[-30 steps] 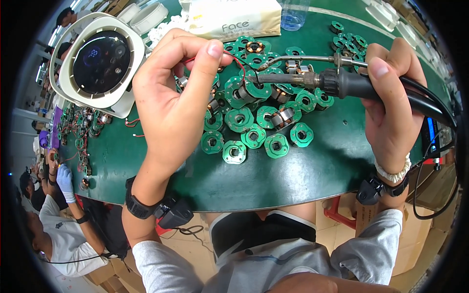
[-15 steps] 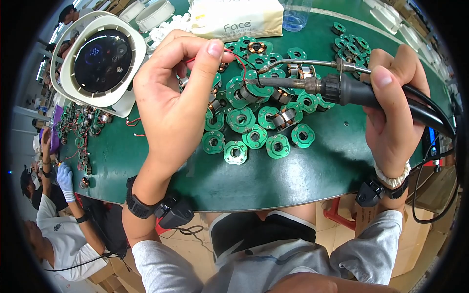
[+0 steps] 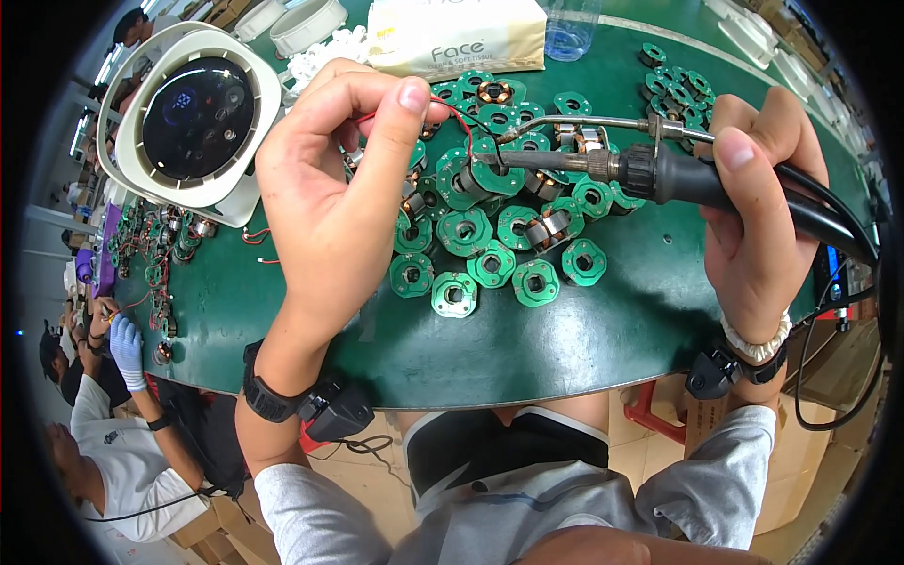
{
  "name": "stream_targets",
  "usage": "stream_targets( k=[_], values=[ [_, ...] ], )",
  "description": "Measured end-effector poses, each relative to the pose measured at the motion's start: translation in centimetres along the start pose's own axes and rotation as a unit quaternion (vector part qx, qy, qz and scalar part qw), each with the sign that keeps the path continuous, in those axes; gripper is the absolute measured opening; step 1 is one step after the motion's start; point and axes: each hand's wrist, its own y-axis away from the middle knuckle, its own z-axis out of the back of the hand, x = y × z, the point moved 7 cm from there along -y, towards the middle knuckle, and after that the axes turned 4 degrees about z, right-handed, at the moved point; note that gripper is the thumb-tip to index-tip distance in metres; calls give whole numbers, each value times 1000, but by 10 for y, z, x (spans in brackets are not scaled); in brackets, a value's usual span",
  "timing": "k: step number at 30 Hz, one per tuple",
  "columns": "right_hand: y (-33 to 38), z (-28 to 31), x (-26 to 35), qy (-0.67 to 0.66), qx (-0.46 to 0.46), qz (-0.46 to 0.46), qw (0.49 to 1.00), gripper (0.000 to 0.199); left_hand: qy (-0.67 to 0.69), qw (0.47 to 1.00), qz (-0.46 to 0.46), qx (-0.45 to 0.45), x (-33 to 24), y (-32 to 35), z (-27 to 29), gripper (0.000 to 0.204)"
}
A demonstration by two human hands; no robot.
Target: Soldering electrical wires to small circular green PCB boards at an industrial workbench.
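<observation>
My left hand [image 3: 330,179] is closed, pinching a pair of thin wires between thumb and forefinger. The red wire [image 3: 468,132] and the black wire [image 3: 488,129] run from it to a round green circuit board [image 3: 494,177] on a small motor coil. In my right hand [image 3: 763,198] is a soldering iron [image 3: 673,174], its thin metal feed tube [image 3: 593,120] running above the barrel. The iron's tip lies against or just over that board, where the wire ends meet it; actual contact is too small to tell. Several more green-board motor coils [image 3: 466,231] are heaped around and beneath.
A white round fan-like housing with a black face [image 3: 198,118] stands at the left. Behind the heap are a tissue pack [image 3: 457,33] and a clear blue container [image 3: 572,28]. Wired motor coils [image 3: 160,240] lie far left, near a co-worker's gloved hand [image 3: 125,350]. More boards [image 3: 678,85] sit back right.
My hands, the wires and the iron stay almost in place. At the far left, a co-worker's raised bare hand has come down beside the gloved hand.
</observation>
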Motion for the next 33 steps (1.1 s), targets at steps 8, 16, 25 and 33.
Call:
stream_targets(
  k=[8, 16, 25, 33],
  values=[
    [0, -4, 0, -54, 37, 13, 998, 24, 5, 1000, -3, 1, 0, 0, -2, 16],
    [-1, -3, 0, -38, 11, 15, 999, 24, 48, 999, 7, -25, 2, 0, 0, 13],
    [0, -12, 11, 2, -1, 19, 1000, 25, 140, 987, 58, -44, 9, 1, 2, 16],
    [1, -1, -1, -16, -14, 17, 1000, 26, 159, 982, 86, -49, 8, 2, 2, 16]
  ],
)
